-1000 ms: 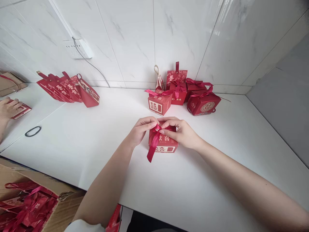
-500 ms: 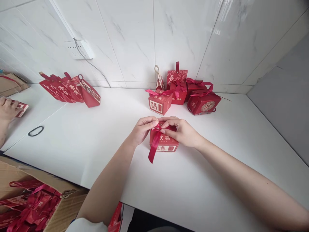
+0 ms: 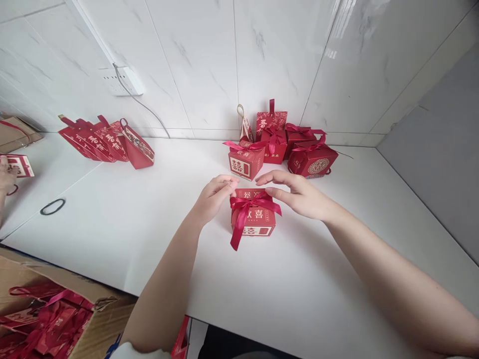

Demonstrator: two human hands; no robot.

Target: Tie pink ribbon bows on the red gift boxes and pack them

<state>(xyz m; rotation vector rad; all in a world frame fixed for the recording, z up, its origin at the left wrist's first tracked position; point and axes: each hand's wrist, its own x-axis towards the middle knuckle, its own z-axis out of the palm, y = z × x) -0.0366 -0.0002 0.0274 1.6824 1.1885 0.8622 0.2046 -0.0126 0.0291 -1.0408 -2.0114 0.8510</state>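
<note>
A red gift box point(image 3: 262, 230) with pale lettering stands on the white table in front of me. A dark red satin ribbon point(image 3: 241, 224) is tied in a bow across its top, one tail hanging down the front. My left hand point(image 3: 216, 198) is at the box's upper left corner, thumb and fingers close together beside the bow; it seems to hold nothing, though contact with the ribbon is hard to judge. Above the right side of the box, my right hand point(image 3: 301, 194) is open, its thumb near the bow's right loop.
Behind are several finished red boxes with bows point(image 3: 245, 162). Red triangular boxes point(image 3: 140, 147) line the wall at left. A black ring point(image 3: 52, 206) lies near another person's hand point(image 3: 5, 177) holding a card-like item. A carton point(image 3: 108, 319) of red boxes sits lower left.
Both hands have drawn apart from the bow, the right one opening and moving right, the left shifting left. The bow now shows fully. The other person's hand has moved left.
</note>
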